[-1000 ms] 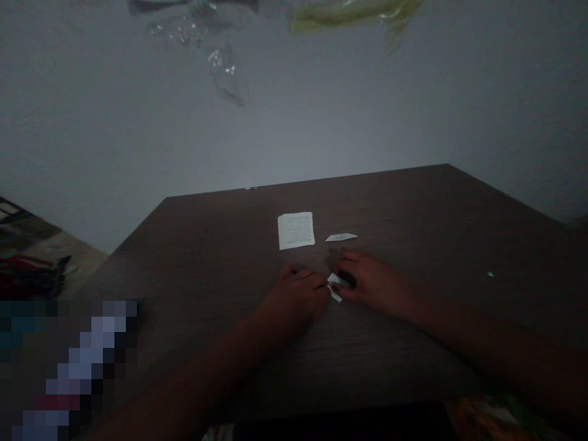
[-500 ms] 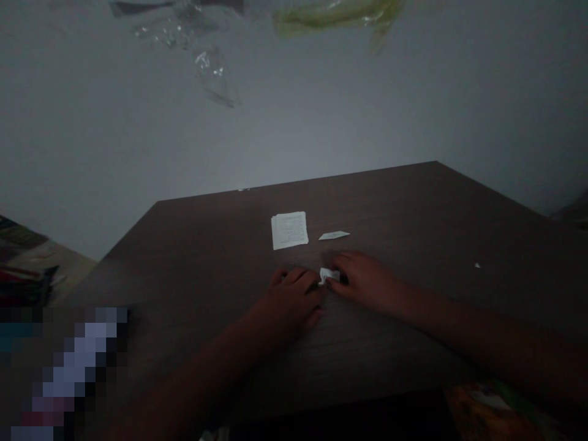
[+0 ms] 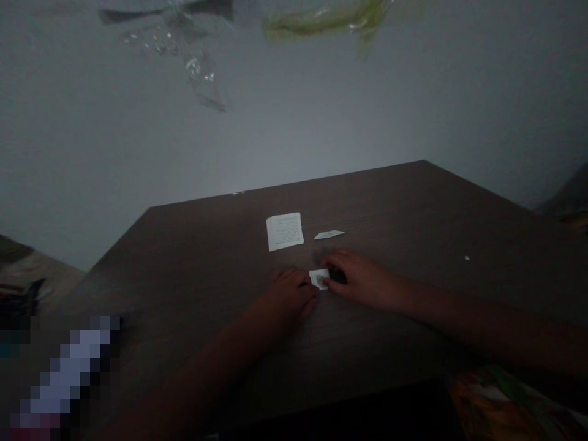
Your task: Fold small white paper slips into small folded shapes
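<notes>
Both my hands rest on a dark wooden table (image 3: 193,263) in dim light. A small folded white paper piece (image 3: 318,278) lies between them. My left hand (image 3: 289,297) has its fingers curled against the piece's left edge. My right hand (image 3: 361,278) pinches its right edge with fingertips pressed together. Just beyond the hands lies a square stack of white printed paper (image 3: 285,231). To the right of that stack sits a small pointed paper scrap (image 3: 329,234).
A tiny white speck (image 3: 467,258) lies on the table's right part. Clear plastic bags (image 3: 202,73) and a yellowish bag (image 3: 321,18) hang on the grey wall behind. Colourful printed material (image 3: 505,398) sits at the near right edge.
The small paper piece now lies flatter and squarer between my fingers, shifted slightly away from me. The view has drifted a little to the right.
</notes>
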Motion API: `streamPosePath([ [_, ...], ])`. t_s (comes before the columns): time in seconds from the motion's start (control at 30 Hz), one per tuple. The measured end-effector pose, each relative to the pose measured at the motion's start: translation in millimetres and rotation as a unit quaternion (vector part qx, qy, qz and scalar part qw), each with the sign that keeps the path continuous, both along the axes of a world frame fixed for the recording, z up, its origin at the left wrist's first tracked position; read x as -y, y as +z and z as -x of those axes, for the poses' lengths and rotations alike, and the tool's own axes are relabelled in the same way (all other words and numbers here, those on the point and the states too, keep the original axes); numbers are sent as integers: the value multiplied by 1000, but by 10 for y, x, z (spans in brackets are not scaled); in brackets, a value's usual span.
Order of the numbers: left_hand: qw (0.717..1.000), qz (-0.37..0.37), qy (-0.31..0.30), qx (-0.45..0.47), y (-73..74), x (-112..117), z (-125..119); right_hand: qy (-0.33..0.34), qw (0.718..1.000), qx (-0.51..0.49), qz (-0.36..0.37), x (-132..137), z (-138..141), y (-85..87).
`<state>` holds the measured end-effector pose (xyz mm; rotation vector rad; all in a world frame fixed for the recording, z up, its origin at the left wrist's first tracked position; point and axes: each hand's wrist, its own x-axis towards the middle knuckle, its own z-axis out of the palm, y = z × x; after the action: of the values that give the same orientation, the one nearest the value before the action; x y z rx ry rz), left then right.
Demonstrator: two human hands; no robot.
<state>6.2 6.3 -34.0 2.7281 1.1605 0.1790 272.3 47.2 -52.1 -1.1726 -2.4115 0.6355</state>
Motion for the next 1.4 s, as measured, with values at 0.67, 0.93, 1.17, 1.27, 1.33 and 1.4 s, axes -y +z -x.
streamPosePath([
  [0.67,976,-17,151,153,-258,-159,85,27,937,-300,177,-108,187,-261],
  [0.93,979,26,143,146,-194,-144,28,-3,953,-265,144,-81,185,-255],
  [1.17,982,10,144,121,-77,-130,26,26,974,-220,39,-28,121,-124],
  [1.27,984,10,149,102,-11,-117,6,53,977,-204,-32,-17,83,-95],
  [1.33,985,9,146,92,27,-104,-2,70,977,-192,-64,-14,71,-103],
  [1.4,986,7,142,84,56,-87,-3,84,978,-176,-81,-12,66,-119],
])
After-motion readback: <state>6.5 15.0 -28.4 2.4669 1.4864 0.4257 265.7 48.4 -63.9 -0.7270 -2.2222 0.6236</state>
